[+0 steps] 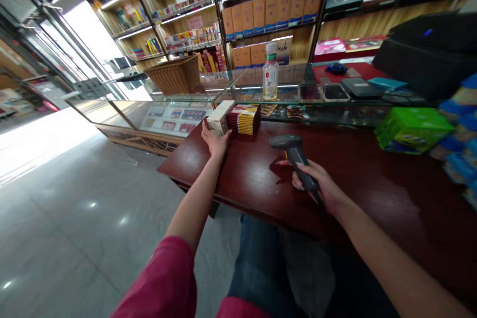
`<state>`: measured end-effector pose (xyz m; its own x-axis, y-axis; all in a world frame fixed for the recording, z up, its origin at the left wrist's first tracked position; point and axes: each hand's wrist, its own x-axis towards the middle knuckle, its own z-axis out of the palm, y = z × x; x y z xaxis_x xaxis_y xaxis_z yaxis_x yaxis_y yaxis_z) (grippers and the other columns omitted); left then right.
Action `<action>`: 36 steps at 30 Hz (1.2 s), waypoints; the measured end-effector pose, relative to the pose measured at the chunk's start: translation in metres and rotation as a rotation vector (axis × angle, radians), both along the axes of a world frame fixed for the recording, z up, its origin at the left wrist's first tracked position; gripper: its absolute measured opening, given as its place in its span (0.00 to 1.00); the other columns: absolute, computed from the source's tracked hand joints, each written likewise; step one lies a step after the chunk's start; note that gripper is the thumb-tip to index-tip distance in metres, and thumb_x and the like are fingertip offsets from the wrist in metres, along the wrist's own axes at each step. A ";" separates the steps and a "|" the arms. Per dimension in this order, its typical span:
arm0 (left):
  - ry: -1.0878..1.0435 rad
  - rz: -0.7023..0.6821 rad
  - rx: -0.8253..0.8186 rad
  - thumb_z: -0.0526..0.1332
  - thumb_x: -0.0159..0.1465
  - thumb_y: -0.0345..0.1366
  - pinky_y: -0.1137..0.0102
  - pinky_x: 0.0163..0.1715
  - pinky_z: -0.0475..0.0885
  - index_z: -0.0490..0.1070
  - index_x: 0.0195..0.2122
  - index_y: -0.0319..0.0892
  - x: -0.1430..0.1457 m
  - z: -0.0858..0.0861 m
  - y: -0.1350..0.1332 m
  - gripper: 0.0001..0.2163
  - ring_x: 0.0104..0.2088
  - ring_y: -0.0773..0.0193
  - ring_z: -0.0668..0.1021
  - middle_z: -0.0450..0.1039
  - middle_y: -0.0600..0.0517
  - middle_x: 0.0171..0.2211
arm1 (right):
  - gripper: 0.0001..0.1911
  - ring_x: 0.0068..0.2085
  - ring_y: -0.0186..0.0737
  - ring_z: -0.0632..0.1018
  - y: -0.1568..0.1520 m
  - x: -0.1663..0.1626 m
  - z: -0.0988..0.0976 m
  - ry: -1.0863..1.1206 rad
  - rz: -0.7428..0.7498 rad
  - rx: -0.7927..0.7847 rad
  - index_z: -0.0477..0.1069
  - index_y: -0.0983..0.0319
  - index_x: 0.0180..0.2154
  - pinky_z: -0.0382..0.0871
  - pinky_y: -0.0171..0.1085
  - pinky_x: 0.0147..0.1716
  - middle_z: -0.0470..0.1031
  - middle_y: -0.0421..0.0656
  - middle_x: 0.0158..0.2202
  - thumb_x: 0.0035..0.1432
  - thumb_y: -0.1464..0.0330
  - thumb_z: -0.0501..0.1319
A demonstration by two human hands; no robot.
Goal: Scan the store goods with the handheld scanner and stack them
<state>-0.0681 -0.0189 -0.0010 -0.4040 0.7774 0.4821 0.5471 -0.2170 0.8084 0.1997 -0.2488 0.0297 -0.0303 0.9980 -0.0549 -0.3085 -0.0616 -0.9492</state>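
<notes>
**Boxes in one hand, scanner in the other**

The left hand clasps the near end of a row of white boxes, which run off from it towards 12 o'clock on the counter. A stack of dark boxes touches them at 3 o'clock. The right hand is wrapped around the grip of a scanner, whose head points to 11 o'clock, just above the counter.

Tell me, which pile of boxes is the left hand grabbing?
The white pile. The left hand grips its near end; the red-and-yellow pile stands beside it. The right hand holds a scanner.
</notes>
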 end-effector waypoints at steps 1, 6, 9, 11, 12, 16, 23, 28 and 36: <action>-0.024 -0.009 0.000 0.79 0.51 0.35 0.56 0.69 0.59 0.55 0.69 0.38 -0.001 -0.001 0.005 0.48 0.69 0.45 0.64 0.62 0.33 0.66 | 0.21 0.22 0.36 0.67 0.000 0.002 -0.003 0.003 -0.002 -0.003 0.79 0.62 0.46 0.58 0.37 0.23 0.69 0.38 0.19 0.57 0.54 0.68; -0.205 0.013 -0.030 0.76 0.53 0.33 0.61 0.59 0.72 0.70 0.55 0.38 -0.010 -0.005 0.018 0.28 0.56 0.53 0.78 0.75 0.41 0.53 | 0.20 0.21 0.36 0.67 0.001 0.005 -0.014 0.010 0.015 0.021 0.79 0.63 0.48 0.60 0.37 0.22 0.71 0.39 0.19 0.62 0.56 0.66; -0.300 -0.003 -0.008 0.77 0.52 0.35 0.64 0.55 0.74 0.72 0.51 0.38 -0.012 -0.005 0.010 0.26 0.52 0.55 0.81 0.77 0.43 0.50 | 0.20 0.21 0.36 0.68 0.001 0.003 -0.018 0.016 0.027 0.045 0.78 0.63 0.49 0.62 0.37 0.23 0.72 0.39 0.19 0.62 0.57 0.66; -0.395 -0.060 -0.024 0.76 0.54 0.39 0.64 0.52 0.76 0.73 0.47 0.38 -0.012 -0.002 -0.001 0.23 0.49 0.56 0.82 0.79 0.44 0.47 | 0.20 0.21 0.36 0.69 0.001 0.002 -0.019 0.010 0.027 0.052 0.77 0.63 0.49 0.63 0.37 0.23 0.74 0.39 0.21 0.61 0.57 0.67; -0.460 -0.109 -0.044 0.75 0.56 0.42 0.64 0.50 0.77 0.74 0.46 0.38 -0.011 0.000 -0.007 0.21 0.47 0.57 0.83 0.79 0.45 0.45 | 0.20 0.20 0.36 0.69 0.001 0.002 -0.019 0.005 0.029 0.056 0.77 0.63 0.49 0.64 0.37 0.22 0.75 0.39 0.21 0.61 0.57 0.67; -0.675 -0.367 -0.091 0.73 0.59 0.50 0.66 0.44 0.80 0.74 0.42 0.38 -0.001 0.011 -0.028 0.20 0.41 0.60 0.84 0.80 0.45 0.41 | 0.22 0.20 0.36 0.71 -0.003 0.002 -0.013 -0.029 0.078 0.066 0.76 0.63 0.52 0.65 0.38 0.23 0.76 0.39 0.23 0.60 0.58 0.68; -0.618 -0.612 -0.188 0.77 0.54 0.47 0.63 0.45 0.81 0.72 0.41 0.40 0.028 0.011 -0.043 0.22 0.45 0.57 0.85 0.82 0.46 0.43 | 0.25 0.22 0.34 0.73 -0.008 -0.002 -0.006 -0.112 0.118 0.101 0.75 0.61 0.54 0.69 0.37 0.23 0.83 0.44 0.34 0.57 0.60 0.71; -0.483 -0.670 -0.269 0.78 0.53 0.43 0.60 0.47 0.81 0.71 0.43 0.40 0.038 0.000 -0.046 0.23 0.45 0.55 0.84 0.82 0.45 0.44 | 0.25 0.20 0.29 0.71 -0.004 -0.006 -0.010 -0.159 0.064 0.105 0.75 0.61 0.51 0.66 0.35 0.18 0.83 0.49 0.48 0.53 0.60 0.73; -0.385 -0.583 -0.327 0.75 0.57 0.39 0.61 0.44 0.81 0.71 0.44 0.40 0.041 0.000 -0.045 0.18 0.45 0.54 0.84 0.82 0.44 0.43 | 0.23 0.18 0.27 0.69 -0.003 -0.009 -0.013 -0.160 -0.003 0.113 0.75 0.61 0.47 0.61 0.33 0.15 0.83 0.45 0.42 0.51 0.60 0.74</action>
<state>-0.0276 -0.0636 -0.0013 0.0221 0.9947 0.1002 0.0851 -0.1017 0.9912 0.1911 -0.2518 0.0169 -0.0271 0.9982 0.0541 -0.1532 0.0494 -0.9870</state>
